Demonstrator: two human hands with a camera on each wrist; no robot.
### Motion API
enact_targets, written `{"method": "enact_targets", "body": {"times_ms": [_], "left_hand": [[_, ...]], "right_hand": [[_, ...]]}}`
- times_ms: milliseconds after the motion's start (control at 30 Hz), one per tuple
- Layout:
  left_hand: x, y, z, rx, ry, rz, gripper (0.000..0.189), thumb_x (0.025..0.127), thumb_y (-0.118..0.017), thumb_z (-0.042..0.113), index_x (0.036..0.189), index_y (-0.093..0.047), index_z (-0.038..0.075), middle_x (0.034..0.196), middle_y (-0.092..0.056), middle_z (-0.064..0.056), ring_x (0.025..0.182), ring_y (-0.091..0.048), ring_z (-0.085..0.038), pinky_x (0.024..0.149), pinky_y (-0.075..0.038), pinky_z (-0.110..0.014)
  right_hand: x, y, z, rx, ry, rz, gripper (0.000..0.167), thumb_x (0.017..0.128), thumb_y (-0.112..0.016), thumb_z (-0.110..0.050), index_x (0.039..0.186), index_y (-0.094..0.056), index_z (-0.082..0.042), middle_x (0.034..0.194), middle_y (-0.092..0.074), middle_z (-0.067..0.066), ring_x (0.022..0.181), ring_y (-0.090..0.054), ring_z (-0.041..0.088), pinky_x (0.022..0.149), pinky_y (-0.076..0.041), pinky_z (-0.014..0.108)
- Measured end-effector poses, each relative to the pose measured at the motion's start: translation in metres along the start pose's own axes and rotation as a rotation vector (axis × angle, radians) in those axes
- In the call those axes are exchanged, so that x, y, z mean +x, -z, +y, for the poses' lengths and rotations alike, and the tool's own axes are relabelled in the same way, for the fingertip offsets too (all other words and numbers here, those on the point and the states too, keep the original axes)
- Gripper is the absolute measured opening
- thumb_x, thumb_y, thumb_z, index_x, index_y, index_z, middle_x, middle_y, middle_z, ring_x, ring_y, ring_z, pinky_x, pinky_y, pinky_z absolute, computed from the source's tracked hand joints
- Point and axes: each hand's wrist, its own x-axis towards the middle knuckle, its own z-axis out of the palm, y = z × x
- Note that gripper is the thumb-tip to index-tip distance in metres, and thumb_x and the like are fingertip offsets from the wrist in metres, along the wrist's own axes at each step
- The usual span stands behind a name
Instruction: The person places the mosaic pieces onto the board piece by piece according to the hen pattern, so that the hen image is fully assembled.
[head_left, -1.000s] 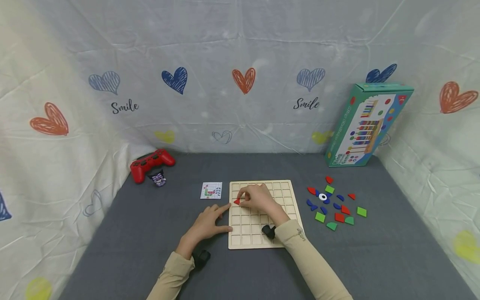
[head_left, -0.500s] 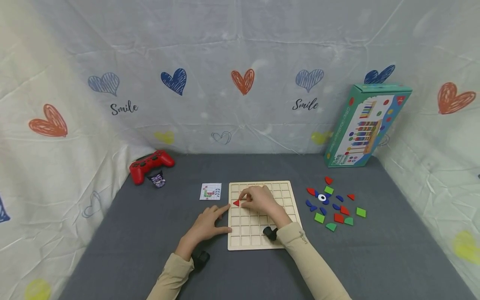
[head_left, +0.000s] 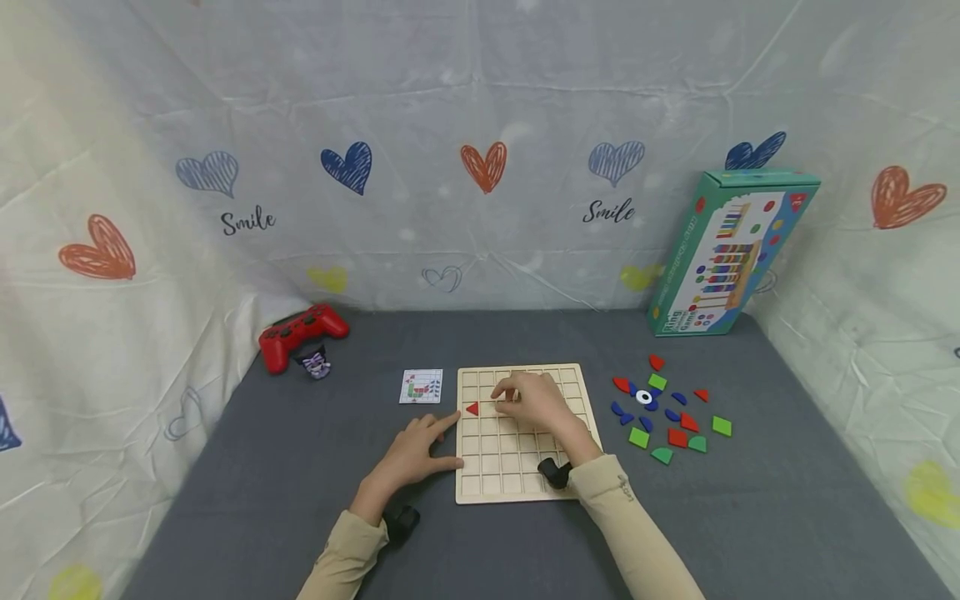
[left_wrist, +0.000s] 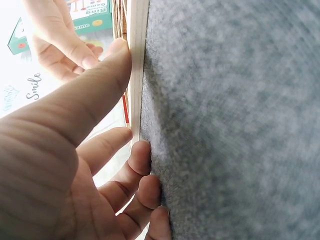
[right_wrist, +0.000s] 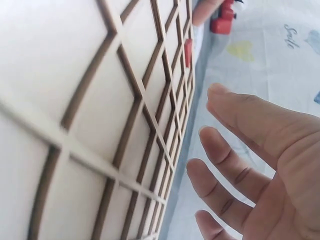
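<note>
A wooden grid board (head_left: 487, 483) lies on the grey table, and a red triangle piece (head_left: 472, 408) sits in a cell of its left column. My left hand (head_left: 408, 448) touches the board's left edge with thumb and index fingertip; the left wrist view shows the other fingers (left_wrist: 149, 192) loosely bent beside the edge. Over the board, right of the red triangle, hovers my right hand (head_left: 534, 402). In the right wrist view its fingers (right_wrist: 210, 180) are spread and loosely bent, with nothing between them.
Red, blue and green pieces (head_left: 677, 437) and a white ring-shaped piece (head_left: 644, 397) lie right of the board. A small pattern card (head_left: 421, 386) lies to its left. A red game controller (head_left: 303, 333), a small purple figure (head_left: 315, 362) and a green game box (head_left: 735, 254) stand farther back.
My right hand has let go of the red triangle and moved right, away from it. The triangle now sits in a board cell. My left hand stays at the edge.
</note>
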Motion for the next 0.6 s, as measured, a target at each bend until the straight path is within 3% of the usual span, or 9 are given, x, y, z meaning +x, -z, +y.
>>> {"method": "enact_targets", "body": {"times_ms": [400,600], "left_hand": [[-0.001,-0.003,-0.002,0.01,-0.003,0.012,0.077,0.074,-0.073,0.046,0.14,-0.044,0.018,0.082,-0.042,0.0,0.069,-0.031,-0.014,0.062,-0.026,-0.03],[0.0,-0.003,-0.002,0.017,-0.004,0.015,0.077,0.074,-0.073,0.047,0.14,-0.044,0.018,0.082,-0.042,0.0,0.069,-0.031,-0.014,0.062,-0.026,-0.03]], "right_hand": [[-0.019,0.019,0.018,0.041,0.006,0.105,0.019,0.079,-0.074,-0.026,0.098,-0.073,-0.021,0.085,-0.063,-0.004,0.071,-0.054,0.01,0.068,-0.041,0.033],[-0.029,0.031,0.032,0.061,-0.012,0.147,0.018,0.081,-0.072,-0.024,0.098,-0.073,-0.019,0.086,-0.063,-0.003,0.075,-0.055,0.013,0.076,-0.037,0.039]]}}
